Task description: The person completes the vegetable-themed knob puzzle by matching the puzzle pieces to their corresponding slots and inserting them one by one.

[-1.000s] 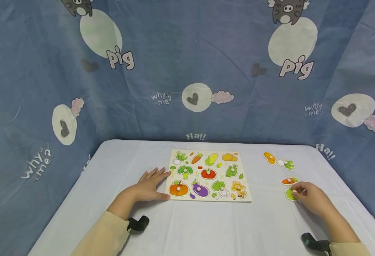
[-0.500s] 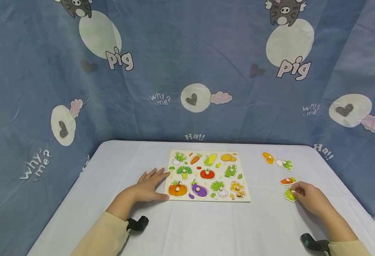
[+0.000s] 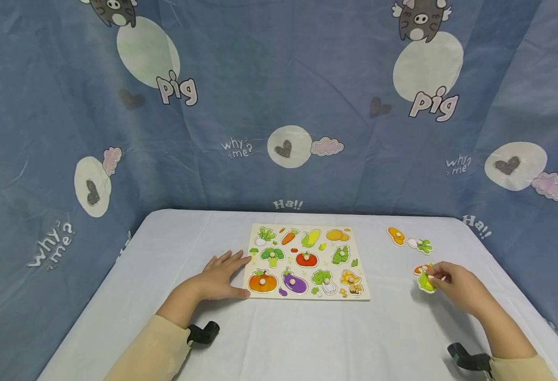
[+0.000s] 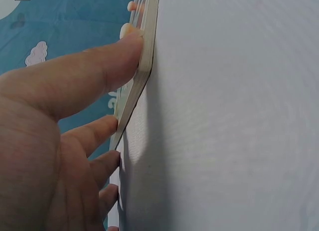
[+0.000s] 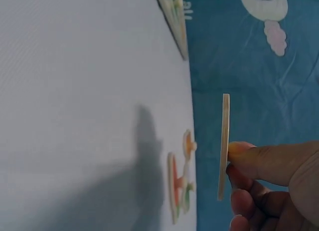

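My right hand [image 3: 460, 286] pinches a corn puzzle piece [image 3: 425, 283] by its knob. The piece is raised off the table; in the right wrist view its thin wooden edge [image 5: 224, 146] stands upright, well away from the cloth. It overlaps the carrot piece [image 3: 419, 269] in the head view. My left hand [image 3: 219, 278] has its fingers spread along the left side of the vegetable puzzle board [image 3: 308, 273], the thumb at the near left corner. Knobbed pieces such as the pumpkin [image 3: 262, 283], eggplant [image 3: 294, 284] and tomato [image 3: 306, 256] sit in the board.
To the right of the board, a potato piece [image 3: 396, 236] and a white radish piece [image 3: 421, 245] lie on the white tablecloth [image 3: 307, 338]. A blue printed curtain [image 3: 212, 174] hangs behind the table.
My right hand has lifted the corn piece off the table and moved it slightly left and up, partly over the carrot piece. My left hand has stayed at the board.
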Demonstrator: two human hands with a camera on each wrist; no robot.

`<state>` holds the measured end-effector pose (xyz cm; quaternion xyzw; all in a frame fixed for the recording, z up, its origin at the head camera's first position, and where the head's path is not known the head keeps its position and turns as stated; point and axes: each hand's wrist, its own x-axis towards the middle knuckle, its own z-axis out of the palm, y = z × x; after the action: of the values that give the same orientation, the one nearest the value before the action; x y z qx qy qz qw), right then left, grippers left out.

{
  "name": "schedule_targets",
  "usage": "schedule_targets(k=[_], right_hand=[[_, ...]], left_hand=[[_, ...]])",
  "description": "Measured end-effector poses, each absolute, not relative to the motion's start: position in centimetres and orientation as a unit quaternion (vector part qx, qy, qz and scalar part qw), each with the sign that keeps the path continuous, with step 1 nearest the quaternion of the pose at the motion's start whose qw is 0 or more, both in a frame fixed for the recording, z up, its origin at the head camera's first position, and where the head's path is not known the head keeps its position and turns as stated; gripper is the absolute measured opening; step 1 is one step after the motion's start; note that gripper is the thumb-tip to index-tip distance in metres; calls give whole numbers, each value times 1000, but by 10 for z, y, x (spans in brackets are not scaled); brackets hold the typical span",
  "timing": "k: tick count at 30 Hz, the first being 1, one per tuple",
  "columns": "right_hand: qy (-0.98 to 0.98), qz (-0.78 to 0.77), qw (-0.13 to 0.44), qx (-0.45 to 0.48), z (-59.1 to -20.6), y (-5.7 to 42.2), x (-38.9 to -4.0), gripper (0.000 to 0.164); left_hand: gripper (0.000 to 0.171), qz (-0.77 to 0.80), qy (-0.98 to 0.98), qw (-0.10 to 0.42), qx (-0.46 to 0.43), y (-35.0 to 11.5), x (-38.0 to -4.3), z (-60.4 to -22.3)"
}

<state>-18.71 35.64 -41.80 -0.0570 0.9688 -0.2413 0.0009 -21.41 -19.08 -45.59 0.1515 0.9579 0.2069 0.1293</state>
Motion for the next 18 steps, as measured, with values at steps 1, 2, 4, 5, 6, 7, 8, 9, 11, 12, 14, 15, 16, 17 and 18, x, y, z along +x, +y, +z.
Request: schedule_targets(k=[1, 2, 4, 5, 6, 7, 8, 9, 11, 12, 14, 15, 16, 17, 18], right_hand=[[968, -243, 4, -59, -415, 354, -187, 12], [968, -245, 6, -62, -412, 351, -186, 13], [966, -248, 8, -72, -407, 346, -186, 13], [965, -248, 7, -78, -404, 344, -186, 13], [965, -250, 7, -84, -401, 342, -186, 13], [964, -250, 7, -91, -399, 339, -187, 13], [963, -250, 6, -97, -396, 336, -188, 13], [963, -250, 7, -102, -393, 333, -190, 13], [962, -251, 9, -109, -388, 326, -193, 12], [961, -251, 12, -111, -385, 322, -195, 12], [961, -251, 15, -118, -380, 314, -198, 11], [960, -252, 16, -121, -377, 309, -200, 10], [959, -252, 18, -125, -375, 304, -202, 9], [959, -252, 18, -129, -373, 300, -204, 9], [959, -250, 17, -135, -370, 295, -206, 8]], left_hand=[[94, 207, 958, 128, 153, -191, -214, -455], [94, 207, 958, 129, 154, -191, -214, -455], [94, 205, 958, 129, 155, -190, -214, -455], [94, 205, 958, 129, 156, -190, -214, -454], [94, 204, 958, 130, 156, -190, -214, -454], [94, 203, 958, 130, 157, -190, -214, -454], [94, 202, 958, 131, 155, -190, -215, -454], [94, 201, 958, 130, 155, -190, -215, -454], [94, 200, 959, 130, 154, -190, -215, -454], [94, 199, 959, 129, 153, -190, -216, -455], [94, 199, 960, 129, 151, -190, -216, -454], [94, 199, 960, 130, 150, -190, -216, -454], [94, 199, 960, 130, 150, -190, -216, -454], [94, 198, 960, 131, 150, -190, -216, -454], [94, 198, 960, 131, 150, -190, -216, -454]])
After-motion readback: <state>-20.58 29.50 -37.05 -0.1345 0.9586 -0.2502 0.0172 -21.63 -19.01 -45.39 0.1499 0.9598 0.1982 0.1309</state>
